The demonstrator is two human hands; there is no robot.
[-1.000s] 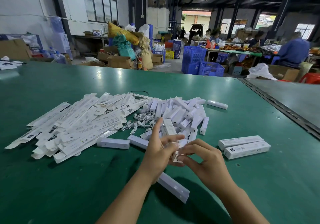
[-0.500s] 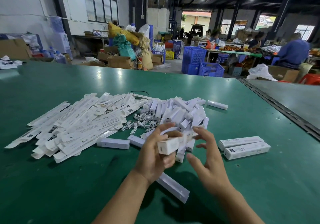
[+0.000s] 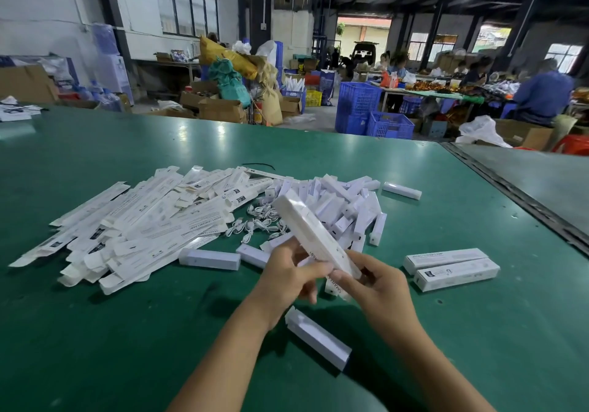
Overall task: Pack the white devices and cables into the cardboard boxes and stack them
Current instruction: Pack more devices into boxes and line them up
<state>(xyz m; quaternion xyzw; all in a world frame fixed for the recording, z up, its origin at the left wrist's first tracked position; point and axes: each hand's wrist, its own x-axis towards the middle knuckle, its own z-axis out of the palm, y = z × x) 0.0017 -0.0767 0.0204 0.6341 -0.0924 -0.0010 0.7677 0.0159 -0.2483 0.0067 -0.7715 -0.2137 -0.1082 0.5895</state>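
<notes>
A long white box [image 3: 310, 231] is held tilted above the green table [image 3: 95, 332], its far end pointing up and away. My left hand [image 3: 288, 281] grips its near part from the left, and my right hand [image 3: 371, 284] pinches its near end from the right. Behind the hands lies a heap of white devices [image 3: 344, 207] with small white cables [image 3: 258, 223] beside it. Flat unfolded boxes [image 3: 137, 223] spread to the left. Two packed boxes [image 3: 452, 268] lie side by side at the right. One device [image 3: 317, 336] lies under my wrists.
Loose devices [image 3: 208, 258] lie on the table in front of the flat boxes, and another [image 3: 401, 190] lies behind the heap. A seam [image 3: 516, 195] divides this table from the one at the right. Blue crates [image 3: 366, 112], cartons and seated people fill the background.
The box in my left hand has swung from lying crosswise to pointing up and away. My right hand, open half a second ago, has closed on its near end.
</notes>
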